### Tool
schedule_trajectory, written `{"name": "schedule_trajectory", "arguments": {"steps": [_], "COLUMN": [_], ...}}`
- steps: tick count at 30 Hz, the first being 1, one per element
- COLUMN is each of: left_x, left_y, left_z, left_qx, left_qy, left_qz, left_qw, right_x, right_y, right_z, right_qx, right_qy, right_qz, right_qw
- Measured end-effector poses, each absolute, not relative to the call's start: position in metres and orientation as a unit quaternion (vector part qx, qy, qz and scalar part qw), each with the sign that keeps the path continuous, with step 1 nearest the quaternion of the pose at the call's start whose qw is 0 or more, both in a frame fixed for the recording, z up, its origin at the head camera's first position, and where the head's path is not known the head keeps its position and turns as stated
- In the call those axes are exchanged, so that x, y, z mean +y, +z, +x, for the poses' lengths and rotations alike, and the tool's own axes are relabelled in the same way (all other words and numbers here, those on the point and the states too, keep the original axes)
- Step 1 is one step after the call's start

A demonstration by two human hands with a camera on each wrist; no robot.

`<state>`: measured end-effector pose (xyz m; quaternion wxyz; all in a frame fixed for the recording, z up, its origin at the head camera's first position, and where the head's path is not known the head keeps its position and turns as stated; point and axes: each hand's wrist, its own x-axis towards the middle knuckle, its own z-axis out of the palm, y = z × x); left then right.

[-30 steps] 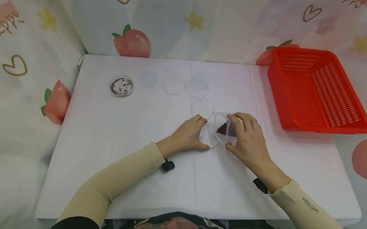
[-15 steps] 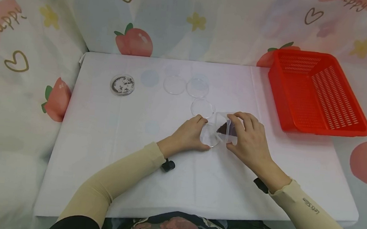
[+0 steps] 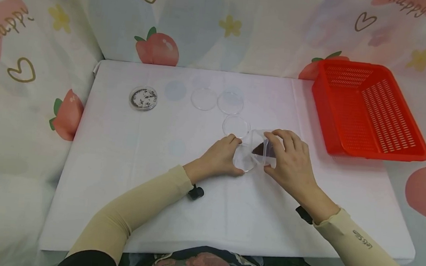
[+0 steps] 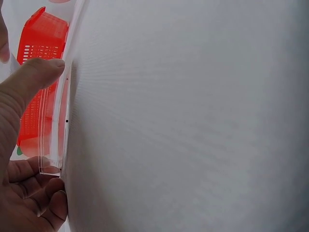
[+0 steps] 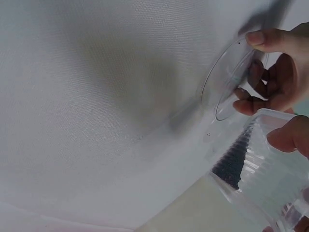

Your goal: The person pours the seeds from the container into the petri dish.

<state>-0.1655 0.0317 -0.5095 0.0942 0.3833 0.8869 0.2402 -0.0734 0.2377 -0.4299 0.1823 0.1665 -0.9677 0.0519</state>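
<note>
My left hand (image 3: pixel 221 155) pinches a clear petri dish (image 3: pixel 243 160) on the white table (image 3: pixel 127 151), thumb and fingers on its rim. My right hand (image 3: pixel 287 157) grips a clear plastic cup (image 3: pixel 260 147), tilted sideways with its mouth toward the dish. Dark granules (image 3: pixel 259 149) lie in the cup. In the right wrist view the cup (image 5: pixel 258 174) with its dark granules (image 5: pixel 232 162) hangs beside the dish (image 5: pixel 227 87). In the left wrist view my thumb (image 4: pixel 34 79) and fingers (image 4: pixel 34 193) clasp the dish's edge (image 4: pixel 58 125).
Three empty clear dishes (image 3: pixel 203 99) (image 3: pixel 230 103) (image 3: pixel 235 126) lie just behind my hands. A dish with dark and white contents (image 3: pixel 143 98) sits at the back left. A red slotted basket (image 3: pixel 367 110) stands at the table's right, also seen in the left wrist view as a red basket (image 4: pixel 41 48).
</note>
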Motion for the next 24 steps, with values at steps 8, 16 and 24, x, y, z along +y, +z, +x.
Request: {"name": "schedule_trajectory", "arguments": {"steps": [8, 16, 24], "left_x": [0.0332, 0.0343, 0.0346], "left_y": [-0.5103, -0.5119, -0.5121], "left_z": [-0.1651, -0.1646, -0.1654], "left_qx": [0.887, 0.888, 0.892], "left_qy": [0.24, 0.238, 0.226], "left_qz": [0.384, 0.383, 0.383], "left_qw": [0.094, 0.087, 0.085], "right_x": [0.239, 0.2386, 0.2394], "right_y": [-0.427, -0.4251, -0.4245], "right_z": [-0.0733, -0.0751, -0.0752], "right_qx": [-0.968, -0.968, -0.966], "right_qy": [0.045, 0.037, 0.029], "right_qz": [0.166, 0.169, 0.177], "right_qw": [0.184, 0.184, 0.186]}}
